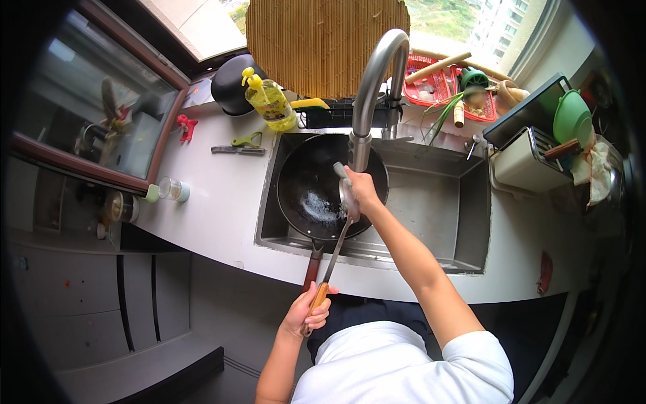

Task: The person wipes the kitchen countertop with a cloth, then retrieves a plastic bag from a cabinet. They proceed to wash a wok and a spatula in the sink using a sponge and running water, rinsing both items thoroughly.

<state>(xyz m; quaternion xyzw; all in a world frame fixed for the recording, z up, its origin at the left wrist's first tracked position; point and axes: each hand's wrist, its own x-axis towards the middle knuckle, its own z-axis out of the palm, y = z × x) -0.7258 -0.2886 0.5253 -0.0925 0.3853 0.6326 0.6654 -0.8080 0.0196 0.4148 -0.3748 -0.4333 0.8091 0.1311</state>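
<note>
My left hand (309, 310) grips the wooden handle of a long metal cooking utensil (337, 247), either a turner or a ladle. Its shaft slants up over the sink's front edge, and the head lies over the wok. With my right hand (362, 189) I hold a greyish scrubbing pad or cloth (340, 170) against the head, which is partly hidden and blurred. A black wok (308, 161) rests in the left part of the steel sink (426, 202), with whitish suds or water inside. The wok's reddish-brown handle (313, 267) juts over the counter edge, beside the utensil.
A steel faucet (363, 101) arches above my right hand. On the counter's left are a yellow soap bottle (272, 106), a green peeler (247, 140), a knife (237, 150) and a glass jar (171, 189). Red baskets (429, 88) and a knife block (530, 161) stand right.
</note>
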